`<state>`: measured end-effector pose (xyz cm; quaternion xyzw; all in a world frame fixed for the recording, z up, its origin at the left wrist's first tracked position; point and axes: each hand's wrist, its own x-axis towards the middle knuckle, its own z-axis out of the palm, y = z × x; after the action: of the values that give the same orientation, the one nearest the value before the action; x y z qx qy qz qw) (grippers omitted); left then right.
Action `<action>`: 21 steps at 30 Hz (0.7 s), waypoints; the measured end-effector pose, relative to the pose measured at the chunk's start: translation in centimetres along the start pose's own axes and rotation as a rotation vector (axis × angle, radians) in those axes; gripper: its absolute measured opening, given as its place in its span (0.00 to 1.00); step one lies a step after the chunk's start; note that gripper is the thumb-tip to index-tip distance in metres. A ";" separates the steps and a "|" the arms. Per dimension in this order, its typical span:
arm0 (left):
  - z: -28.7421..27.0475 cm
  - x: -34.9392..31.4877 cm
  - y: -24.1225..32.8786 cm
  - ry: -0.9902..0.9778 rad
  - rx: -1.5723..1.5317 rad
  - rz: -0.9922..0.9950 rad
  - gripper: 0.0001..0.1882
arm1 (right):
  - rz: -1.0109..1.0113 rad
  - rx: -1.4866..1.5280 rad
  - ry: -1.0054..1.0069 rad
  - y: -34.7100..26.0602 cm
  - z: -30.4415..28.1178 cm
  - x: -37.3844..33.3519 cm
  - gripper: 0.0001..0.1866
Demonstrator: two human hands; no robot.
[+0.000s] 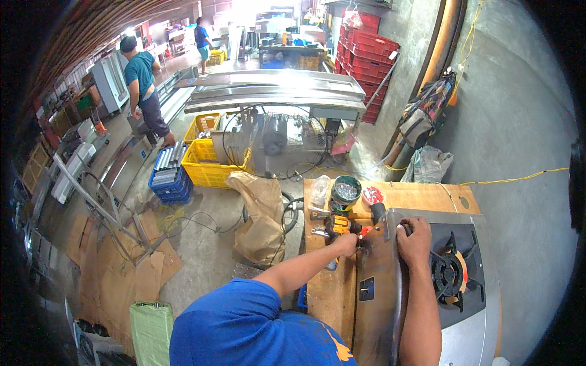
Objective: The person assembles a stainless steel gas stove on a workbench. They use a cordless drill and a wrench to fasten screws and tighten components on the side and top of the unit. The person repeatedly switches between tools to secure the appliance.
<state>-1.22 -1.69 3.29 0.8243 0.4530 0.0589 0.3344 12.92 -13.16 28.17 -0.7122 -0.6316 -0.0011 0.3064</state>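
A gas stove (473, 311) lies on the wooden workbench, with a black burner (448, 272) on its right side. Its steel front panel (378, 305) faces me and has a dark square opening. My left hand (348, 244) is closed at the panel's near edge; what its fingers hold is hidden. Just beyond it lies a yellow and black power drill (340, 226), with a small red piece (365, 230) beside the fingers. My right hand (415, 240) rests on top of the panel, fingers curled round something small and dark that I cannot make out.
A tub of small metal parts (346, 190), a bowl of red and white pieces (372, 195) and a plastic bag (320, 190) stand at the bench's far end. Yellow crates (213, 168) and a blue crate (171, 192) sit on the floor. Two people are farther off.
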 end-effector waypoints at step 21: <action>-0.4 0.5 -0.2 0.036 -0.043 -0.026 0.12 | -0.020 -0.015 0.023 -0.2 0.1 0.0 0.11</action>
<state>-1.23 -1.03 3.45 0.8099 0.4681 0.0788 0.3446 12.74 -13.14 28.18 -0.7080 -0.6350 -0.0171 0.3085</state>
